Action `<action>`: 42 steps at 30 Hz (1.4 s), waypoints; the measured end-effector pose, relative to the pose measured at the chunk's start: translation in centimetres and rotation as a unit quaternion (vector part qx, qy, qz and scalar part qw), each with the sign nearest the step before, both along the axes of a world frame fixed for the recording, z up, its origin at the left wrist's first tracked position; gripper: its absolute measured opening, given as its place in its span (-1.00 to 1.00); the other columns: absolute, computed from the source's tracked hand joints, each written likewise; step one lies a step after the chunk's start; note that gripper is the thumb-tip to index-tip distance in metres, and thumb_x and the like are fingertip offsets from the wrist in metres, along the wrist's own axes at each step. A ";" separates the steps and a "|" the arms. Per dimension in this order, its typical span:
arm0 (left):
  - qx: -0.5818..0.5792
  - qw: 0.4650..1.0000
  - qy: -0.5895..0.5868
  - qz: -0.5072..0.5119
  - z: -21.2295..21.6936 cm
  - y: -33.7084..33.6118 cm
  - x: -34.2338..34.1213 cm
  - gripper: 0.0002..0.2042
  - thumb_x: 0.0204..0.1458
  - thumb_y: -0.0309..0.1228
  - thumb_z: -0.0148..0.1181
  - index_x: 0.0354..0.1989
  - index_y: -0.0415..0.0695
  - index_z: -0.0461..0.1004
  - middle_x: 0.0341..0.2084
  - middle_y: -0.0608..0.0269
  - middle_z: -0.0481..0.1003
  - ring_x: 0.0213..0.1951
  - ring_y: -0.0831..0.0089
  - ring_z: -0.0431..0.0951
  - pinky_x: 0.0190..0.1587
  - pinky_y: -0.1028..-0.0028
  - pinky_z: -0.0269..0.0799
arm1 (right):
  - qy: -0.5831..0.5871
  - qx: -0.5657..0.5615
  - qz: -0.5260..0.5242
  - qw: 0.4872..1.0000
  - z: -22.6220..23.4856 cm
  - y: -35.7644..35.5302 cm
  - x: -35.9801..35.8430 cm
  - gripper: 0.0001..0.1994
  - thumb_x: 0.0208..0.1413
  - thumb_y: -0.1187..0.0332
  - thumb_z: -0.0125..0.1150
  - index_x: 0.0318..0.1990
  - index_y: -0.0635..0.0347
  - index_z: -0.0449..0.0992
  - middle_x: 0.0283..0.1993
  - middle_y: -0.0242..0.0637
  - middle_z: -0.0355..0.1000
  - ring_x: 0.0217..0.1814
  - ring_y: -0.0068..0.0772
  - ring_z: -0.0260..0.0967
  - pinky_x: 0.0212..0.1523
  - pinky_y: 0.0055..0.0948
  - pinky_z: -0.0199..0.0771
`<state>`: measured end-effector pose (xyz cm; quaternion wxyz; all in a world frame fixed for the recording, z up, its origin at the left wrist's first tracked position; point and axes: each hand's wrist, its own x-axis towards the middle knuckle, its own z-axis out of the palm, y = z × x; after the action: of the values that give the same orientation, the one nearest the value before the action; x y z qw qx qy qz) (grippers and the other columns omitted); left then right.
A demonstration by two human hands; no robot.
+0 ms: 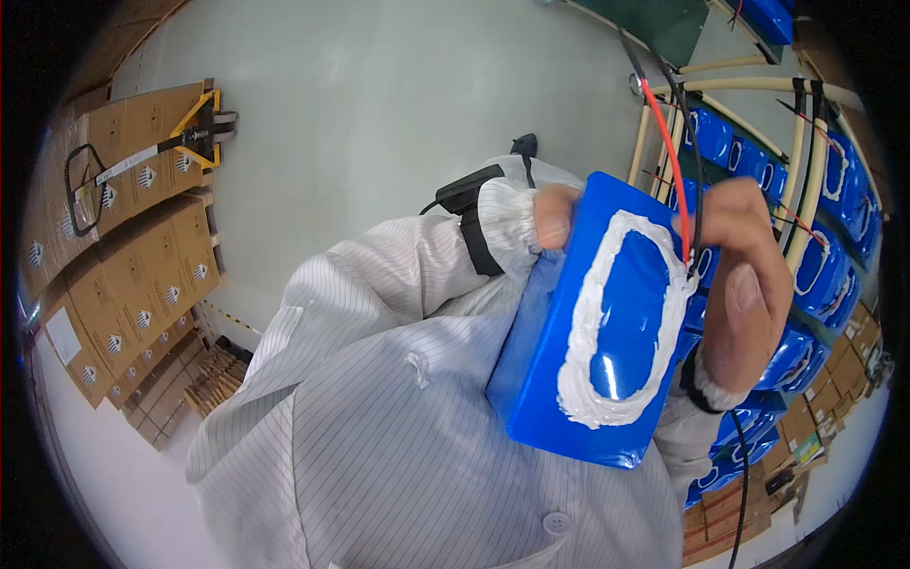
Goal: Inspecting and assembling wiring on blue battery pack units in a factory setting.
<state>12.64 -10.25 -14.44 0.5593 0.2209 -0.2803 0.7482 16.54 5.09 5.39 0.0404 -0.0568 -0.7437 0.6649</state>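
A blue shrink-wrapped battery pack [635,332] is held up, tilted, in front of my striped coat. A thick oval ring of white paste [580,356] lies on its upper face. Red [675,142] and black [697,161] wires rise from the pack's right edge, near the ring. My left hand [555,216] grips the pack's upper left side with the thumb showing; its other fingers are hidden behind it. On the opposite side my right hand [749,266] is closed at the pack's edge, its curled index finger against the wires.
A rack of padded cream tubes [810,180] stands at right, with several more blue packs [820,256] bearing white rings. Stacked cartons [133,275] and a yellow-black pallet truck [199,133] stand at left. Grey floor [379,95] stretches beyond me. A black cable [742,484] hangs at lower right.
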 end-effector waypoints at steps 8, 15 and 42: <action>0.030 0.999 -0.004 0.016 -0.7 0.3 0.2 -0.54 -0.10 -0.41 0.40 0.02 -0.30 0.53 -0.15 0.07 0.62 -0.22 0.31 0.64 -0.15 0.24 0.55 | 0.028 -0.150 0.141 0.978 -3.4 0.8 -2.3 -0.68 0.12 0.17 0.32 -0.35 0.32 0.63 -0.23 -0.21 0.39 -0.23 -0.47 0.27 -0.19 -0.50 0.23; 0.053 0.998 -0.007 0.030 -1.9 0.8 -0.4 -0.56 -0.10 -0.41 0.40 0.00 -0.30 0.54 -0.18 0.09 0.63 -0.25 0.33 0.65 -0.18 0.25 0.56 | -0.031 -0.192 0.124 0.973 -3.3 0.6 -2.8 -0.70 0.13 0.17 0.35 -0.38 0.28 0.60 -0.21 -0.22 0.40 -0.20 -0.49 0.29 -0.16 -0.51 0.26; -0.010 1.000 -0.019 0.016 -0.3 0.5 -1.1 -0.61 -0.11 -0.39 0.42 -0.08 -0.28 0.57 -0.28 0.10 0.62 -0.30 0.37 0.63 -0.24 0.31 0.56 | 0.002 -0.135 0.062 0.989 -3.2 -0.1 -1.6 -0.65 0.25 0.13 0.17 -0.37 0.29 0.51 -0.18 -0.14 0.41 -0.12 -0.37 0.35 0.01 -0.38 0.31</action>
<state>11.58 -9.72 -14.75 0.5443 0.2049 -0.2799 0.7638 14.93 4.99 2.18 -0.0072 -0.0140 -0.6493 0.7604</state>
